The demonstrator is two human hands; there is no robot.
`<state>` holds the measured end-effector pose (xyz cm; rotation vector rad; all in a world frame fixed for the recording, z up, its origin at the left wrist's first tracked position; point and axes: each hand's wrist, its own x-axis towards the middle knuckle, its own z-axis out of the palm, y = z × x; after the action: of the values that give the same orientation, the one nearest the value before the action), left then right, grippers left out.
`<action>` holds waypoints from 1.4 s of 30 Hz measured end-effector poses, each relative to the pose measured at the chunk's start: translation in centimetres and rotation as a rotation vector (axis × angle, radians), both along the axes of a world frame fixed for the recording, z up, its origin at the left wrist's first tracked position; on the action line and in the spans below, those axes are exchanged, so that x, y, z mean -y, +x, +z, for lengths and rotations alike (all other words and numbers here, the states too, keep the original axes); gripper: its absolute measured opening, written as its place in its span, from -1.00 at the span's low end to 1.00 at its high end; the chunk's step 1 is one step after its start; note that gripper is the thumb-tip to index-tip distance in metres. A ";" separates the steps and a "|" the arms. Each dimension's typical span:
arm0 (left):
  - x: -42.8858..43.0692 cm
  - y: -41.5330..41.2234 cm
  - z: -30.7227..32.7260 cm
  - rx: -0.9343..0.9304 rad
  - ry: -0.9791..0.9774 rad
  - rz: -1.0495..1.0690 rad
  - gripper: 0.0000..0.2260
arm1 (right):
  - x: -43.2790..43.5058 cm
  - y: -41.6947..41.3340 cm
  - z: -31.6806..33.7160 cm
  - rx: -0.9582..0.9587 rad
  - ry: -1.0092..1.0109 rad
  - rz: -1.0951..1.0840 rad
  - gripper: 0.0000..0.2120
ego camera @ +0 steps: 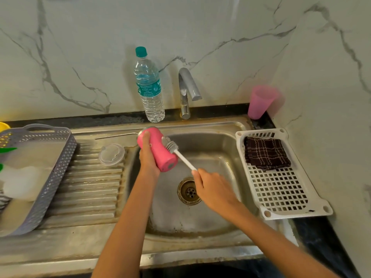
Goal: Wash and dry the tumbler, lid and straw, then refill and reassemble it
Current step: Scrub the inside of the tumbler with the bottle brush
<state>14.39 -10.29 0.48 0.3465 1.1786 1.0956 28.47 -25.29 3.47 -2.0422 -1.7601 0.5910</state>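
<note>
One tumbler [160,155], left hand [147,159] (right hand [214,187]: brush [185,161]).

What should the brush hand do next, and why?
Probably slide the brush along the tumbler side, toward its base. The bristles rest on the pink outside, the right hand grips the handle, and the left hand holds the tumbler tilted over the sink, so a scrubbing stroke looks ready.
</note>
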 end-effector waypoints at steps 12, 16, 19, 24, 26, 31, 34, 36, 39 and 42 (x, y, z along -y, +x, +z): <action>-0.6 -0.3 1.6 0.058 0.024 -0.032 -0.40 | 0.0 0.8 0.8 -0.035 -0.003 0.016 -0.61; 1.2 0.7 1.3 0.058 0.038 -0.257 -0.40 | -2.9 1.8 1.3 -0.035 -0.010 -0.066 -0.60; 1.0 0.6 1.7 0.092 0.055 -0.211 -0.41 | -3.7 1.5 1.3 -0.033 0.016 -0.052 -0.61; -0.6 -1.0 2.1 0.018 0.017 -0.046 -0.45 | 0.2 0.9 0.4 -0.091 -0.017 0.031 -0.60; 0.3 -0.2 2.0 -0.059 0.002 -0.130 -0.42 | -1.2 1.1 0.9 -0.089 -0.020 -0.006 -0.60; 1.1 1.8 1.5 -0.196 -0.012 -0.122 -0.36 | -3.2 1.0 0.6 -0.100 -0.002 -0.101 -0.59; -0.4 1.1 1.6 -0.192 -0.041 0.031 -0.24 | 0.6 0.6 0.1 -0.076 -0.015 -0.038 -0.59; -0.7 0.9 1.4 -0.237 -0.048 0.058 -0.16 | 2.0 0.6 -0.2 -0.062 -0.017 -0.035 -0.60; 0.9 2.5 1.1 -0.327 -0.018 -0.047 -0.22 | -0.2 0.7 -0.2 -0.085 -0.030 -0.102 -0.60; 2.8 4.3 0.7 -0.369 0.013 -0.107 -0.27 | -3.1 0.9 -0.1 -0.164 -0.024 -0.186 -0.59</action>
<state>18.67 -13.11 1.15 0.6351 1.4597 0.9708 29.37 -22.23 3.34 -2.0797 -1.4584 0.7022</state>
